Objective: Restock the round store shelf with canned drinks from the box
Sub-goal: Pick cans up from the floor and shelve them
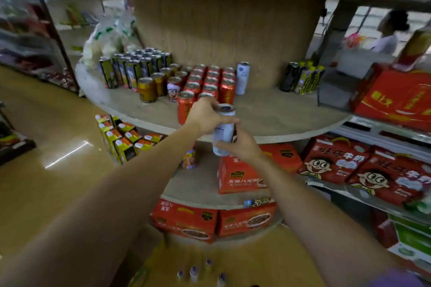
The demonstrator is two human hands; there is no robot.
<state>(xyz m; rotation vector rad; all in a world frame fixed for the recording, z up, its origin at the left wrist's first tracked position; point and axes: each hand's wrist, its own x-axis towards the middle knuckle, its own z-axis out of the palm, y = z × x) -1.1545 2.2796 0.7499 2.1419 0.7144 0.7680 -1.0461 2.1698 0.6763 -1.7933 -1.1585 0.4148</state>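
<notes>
You hold one white can (224,128) up by the round shelf (275,112).
Your left hand (205,116) and right hand (240,144) curl around it; stand it beside the other white can (243,77).

The round wooden shelf (268,112) wraps a brown central drum. Just beyond the hands, red cans (210,84) stand in rows on it, with gold cans (149,88) and tall dark cans (130,70) to their left. A white slim can (243,78) stands upright beside the red ones. Further right sit black-and-yellow cans (300,78). On the tier below the hands lie red cartons (240,175).
</notes>
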